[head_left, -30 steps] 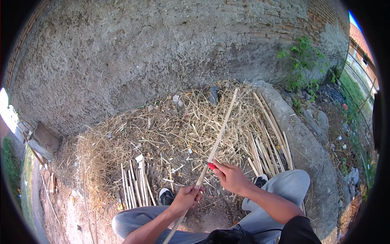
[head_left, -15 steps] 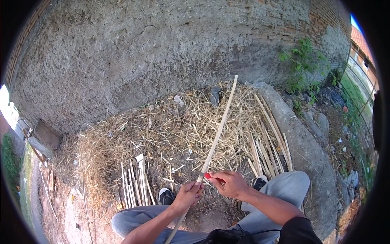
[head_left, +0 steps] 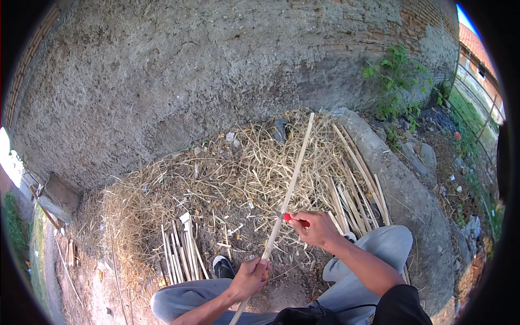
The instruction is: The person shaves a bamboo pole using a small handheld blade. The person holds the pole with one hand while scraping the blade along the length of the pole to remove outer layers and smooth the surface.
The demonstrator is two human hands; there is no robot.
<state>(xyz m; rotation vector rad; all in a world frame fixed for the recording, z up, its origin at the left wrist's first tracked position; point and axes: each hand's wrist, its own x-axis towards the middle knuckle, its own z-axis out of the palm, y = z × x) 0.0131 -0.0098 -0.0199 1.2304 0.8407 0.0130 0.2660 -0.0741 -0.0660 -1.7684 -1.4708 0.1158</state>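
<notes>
A long pale strip of split bamboo or wood (head_left: 297, 168) slants from my lap up to the far right, its tip near the foot of the wall. My left hand (head_left: 250, 279) is closed round its lower part. In my right hand (head_left: 315, 229) is a small red-handled knife (head_left: 287, 216). Its short blade meets the strip a little beyond my left hand; the blade itself is barely visible. Thin shavings (head_left: 271, 168) lie heaped on the ground under and beyond the strip.
A bundle of pale strips (head_left: 183, 249) lies beside my left shoe (head_left: 222, 268). More strips (head_left: 355, 200) lie to the right, along a low concrete edge (head_left: 398, 184). A rough wall (head_left: 216, 76) rises in front, with a green plant (head_left: 398, 81) at its right.
My right hand has slid the knife away from my left hand, up along the strip. My left hand sits slightly nearer, still holding the strip, whose tip appears lower.
</notes>
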